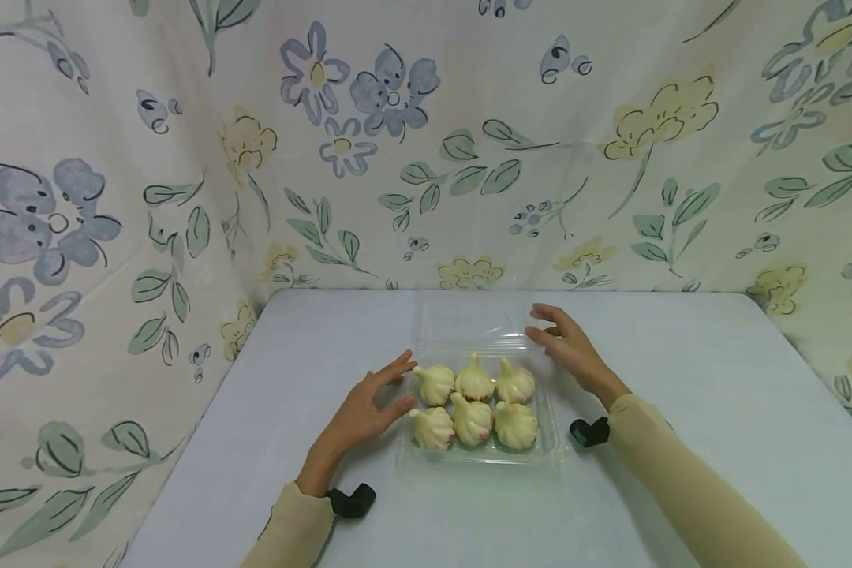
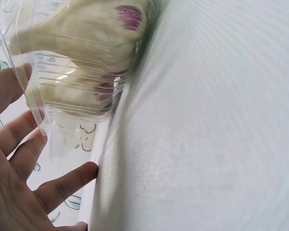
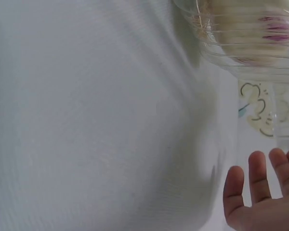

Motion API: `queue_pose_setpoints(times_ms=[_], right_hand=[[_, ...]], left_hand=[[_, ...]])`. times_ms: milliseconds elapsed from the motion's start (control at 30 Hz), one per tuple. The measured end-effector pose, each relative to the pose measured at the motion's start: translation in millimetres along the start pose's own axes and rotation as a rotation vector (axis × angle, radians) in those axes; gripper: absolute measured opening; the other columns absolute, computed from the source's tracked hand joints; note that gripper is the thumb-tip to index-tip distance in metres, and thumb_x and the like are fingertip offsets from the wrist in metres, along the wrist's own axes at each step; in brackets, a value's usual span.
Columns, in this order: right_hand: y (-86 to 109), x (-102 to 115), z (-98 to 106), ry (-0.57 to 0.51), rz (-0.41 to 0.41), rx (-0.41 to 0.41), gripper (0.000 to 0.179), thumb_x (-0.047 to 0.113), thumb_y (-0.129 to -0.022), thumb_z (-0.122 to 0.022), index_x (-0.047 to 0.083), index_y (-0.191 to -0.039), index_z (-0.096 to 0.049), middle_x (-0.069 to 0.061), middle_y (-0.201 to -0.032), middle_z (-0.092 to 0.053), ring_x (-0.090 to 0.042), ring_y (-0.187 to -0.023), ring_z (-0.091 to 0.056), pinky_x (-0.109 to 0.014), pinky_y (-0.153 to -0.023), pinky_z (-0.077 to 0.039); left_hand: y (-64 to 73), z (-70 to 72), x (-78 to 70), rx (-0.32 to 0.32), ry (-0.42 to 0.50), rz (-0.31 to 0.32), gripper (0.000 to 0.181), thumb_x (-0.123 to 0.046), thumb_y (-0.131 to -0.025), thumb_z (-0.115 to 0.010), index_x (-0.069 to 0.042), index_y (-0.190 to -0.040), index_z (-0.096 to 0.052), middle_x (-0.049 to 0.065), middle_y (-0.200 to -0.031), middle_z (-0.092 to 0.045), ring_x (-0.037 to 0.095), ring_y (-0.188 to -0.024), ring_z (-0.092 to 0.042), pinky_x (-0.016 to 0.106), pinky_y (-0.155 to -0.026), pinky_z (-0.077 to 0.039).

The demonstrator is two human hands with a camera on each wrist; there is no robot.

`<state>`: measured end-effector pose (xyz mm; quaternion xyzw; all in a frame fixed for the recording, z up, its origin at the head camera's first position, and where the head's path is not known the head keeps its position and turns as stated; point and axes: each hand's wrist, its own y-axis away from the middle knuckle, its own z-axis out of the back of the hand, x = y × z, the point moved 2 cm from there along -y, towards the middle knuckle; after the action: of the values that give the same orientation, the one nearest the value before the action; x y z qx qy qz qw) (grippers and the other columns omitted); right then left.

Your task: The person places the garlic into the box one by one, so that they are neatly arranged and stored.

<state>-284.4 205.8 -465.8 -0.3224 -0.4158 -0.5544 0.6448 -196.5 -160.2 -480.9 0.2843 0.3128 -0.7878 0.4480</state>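
A clear plastic clamshell box (image 1: 477,457) lies on the table with its lid (image 1: 468,322) folded back, away from me. In its base sit garlic bulbs (image 1: 472,420) in two rows of three, pale cream with purple-streaked bottoms. My left hand (image 1: 365,406) is at the box's left side, fingers spread; in the left wrist view its fingertips (image 2: 38,137) meet the plastic rim. At the lid's right edge is my right hand (image 1: 571,347), its fingers loosely extended. The right wrist view shows these fingers (image 3: 258,175) a little apart from the base; lid contact is unclear.
A white cloth covers the table (image 1: 681,379). Behind it and along the left hangs a floral curtain (image 1: 461,197). Black wrist-worn devices (image 1: 353,501) sit at both sleeve cuffs.
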Motion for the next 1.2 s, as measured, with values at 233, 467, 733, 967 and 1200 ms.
queue_pose_setpoints(times_ms=[233,467,733,967,1200], right_hand=[[7.0,11,5,0.029,0.094,-0.064,0.064,0.035,-0.101,-0.063,0.014,-0.156,-0.038,-0.015,-0.158,-0.042,-0.037,-0.129,-0.05,-0.053,-0.102,-0.046],[16.9,18,11,0.073,0.169,-0.092,0.062,0.031,-0.101,-0.066,0.015,-0.155,-0.04,-0.014,-0.156,-0.046,-0.037,-0.128,-0.053,-0.053,-0.107,-0.044],[29.2,23,15,0.106,0.26,-0.097,0.059,0.025,-0.1,-0.067,0.014,-0.153,-0.042,-0.017,-0.152,-0.049,-0.04,-0.125,-0.054,-0.055,-0.103,-0.045],[43.6,24,16,0.124,0.312,-0.106,0.059,0.022,-0.1,-0.068,0.018,-0.153,-0.044,-0.014,-0.152,-0.051,-0.038,-0.121,-0.055,-0.042,-0.098,-0.046],[59.2,25,14,0.139,0.341,-0.129,0.058,0.021,-0.099,-0.069,0.022,-0.152,-0.046,-0.01,-0.15,-0.054,-0.029,-0.117,-0.057,-0.03,-0.094,-0.048]], left_hand=[[0.3,-0.6,0.3,-0.002,-0.004,0.021,0.058,-0.036,-0.098,-0.068,-0.029,-0.152,-0.049,-0.007,-0.165,-0.036,0.03,-0.132,-0.06,0.072,-0.122,-0.013],[0.2,-1.0,-1.1,-0.011,-0.013,0.017,0.058,-0.037,-0.098,-0.068,-0.029,-0.152,-0.049,-0.007,-0.164,-0.038,0.029,-0.131,-0.061,0.073,-0.121,-0.014],[-0.6,-1.5,1.6,-0.01,-0.028,0.021,0.059,-0.037,-0.097,-0.068,-0.029,-0.152,-0.049,-0.008,-0.164,-0.039,0.029,-0.132,-0.06,0.071,-0.122,-0.014],[-0.8,-1.6,1.7,-0.012,-0.021,0.009,0.058,-0.037,-0.097,-0.068,-0.028,-0.152,-0.049,-0.008,-0.164,-0.039,0.029,-0.132,-0.06,0.072,-0.122,-0.013],[-0.7,-2.1,0.7,-0.009,-0.021,0.017,0.058,-0.037,-0.098,-0.068,-0.029,-0.152,-0.048,-0.009,-0.164,-0.038,0.029,-0.133,-0.059,0.072,-0.122,-0.013]])
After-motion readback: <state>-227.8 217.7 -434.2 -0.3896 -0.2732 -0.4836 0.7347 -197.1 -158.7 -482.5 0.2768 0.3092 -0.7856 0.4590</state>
